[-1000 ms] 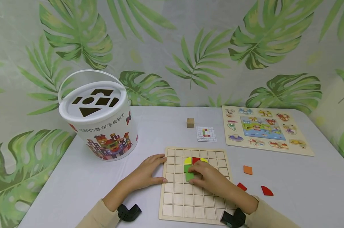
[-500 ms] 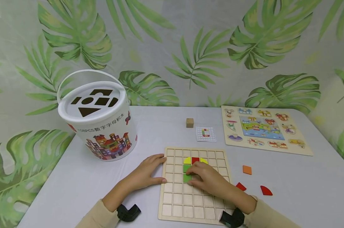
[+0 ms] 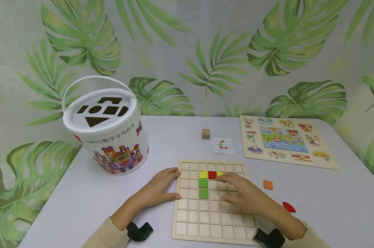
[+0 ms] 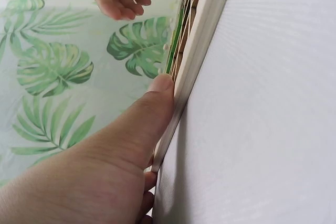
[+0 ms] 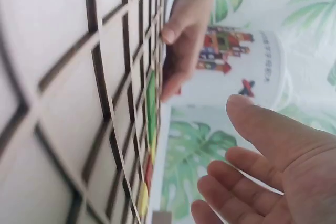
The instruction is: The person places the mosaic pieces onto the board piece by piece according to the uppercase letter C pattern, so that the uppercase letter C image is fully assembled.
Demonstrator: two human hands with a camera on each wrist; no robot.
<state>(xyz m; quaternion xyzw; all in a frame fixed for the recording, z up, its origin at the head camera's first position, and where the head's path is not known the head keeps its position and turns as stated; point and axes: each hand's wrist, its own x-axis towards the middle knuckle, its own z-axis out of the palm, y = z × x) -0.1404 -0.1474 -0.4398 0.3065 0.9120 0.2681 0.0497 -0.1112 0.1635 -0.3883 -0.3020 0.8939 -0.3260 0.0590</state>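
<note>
A wooden grid board (image 3: 211, 220) lies on the table in front of me. Two green squares (image 3: 203, 188) sit in its cells below a yellow quarter-round (image 3: 203, 174), a red square (image 3: 212, 174) and a second yellow piece, mostly hidden. My left hand (image 3: 160, 188) holds the board's left edge (image 4: 197, 51), thumb pressed to the rim. Relaxed and empty, my right hand (image 3: 240, 193) hovers over the board's right half, fingers spread (image 5: 262, 182), just right of the green squares.
An orange piece (image 3: 268, 184) and a red quarter-round (image 3: 288, 207) lie right of the board. A pattern card (image 3: 223, 145) and a wooden cube (image 3: 206, 133) sit behind it. A white lidded bucket (image 3: 106, 127) stands at the left, a picture puzzle board (image 3: 286, 140) at the back right.
My right hand has let go of the lower green square, now seated in its cell, and moved right, covering a red piece beside the board. The left hand has stayed put.
</note>
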